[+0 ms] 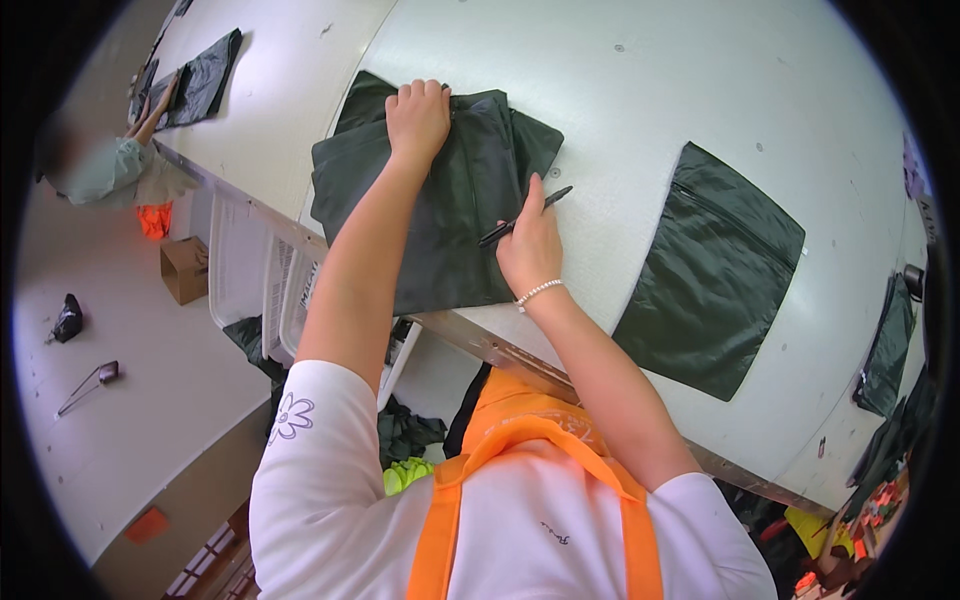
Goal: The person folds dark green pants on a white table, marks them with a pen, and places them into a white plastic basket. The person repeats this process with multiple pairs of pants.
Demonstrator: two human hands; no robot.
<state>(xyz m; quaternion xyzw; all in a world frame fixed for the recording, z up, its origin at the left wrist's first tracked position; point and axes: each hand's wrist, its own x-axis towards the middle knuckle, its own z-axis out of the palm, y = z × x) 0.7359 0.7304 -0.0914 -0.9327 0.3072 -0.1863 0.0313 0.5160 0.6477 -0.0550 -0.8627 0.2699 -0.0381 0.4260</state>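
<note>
A stack of dark green fabric pieces (465,215) lies fanned out on the pale table, its near edge at the table's edge. Curled over the far part of the stack, my left hand (418,122) is closed on the top fabric piece; the fingertips are partly hidden. My right hand (530,245) grips a black pen (525,215), held slantwise over the right side of the stack. Off to the right lies a single flat dark green fabric piece (715,275) with a seam across its far part, apart from both hands.
The white table (600,100) has a metal-trimmed near edge. White plastic crates (240,265) and a cardboard box (185,270) stand at the left below it. A co-worker (110,170) handles dark fabric at the far left. More dark fabric (885,345) lies at the right.
</note>
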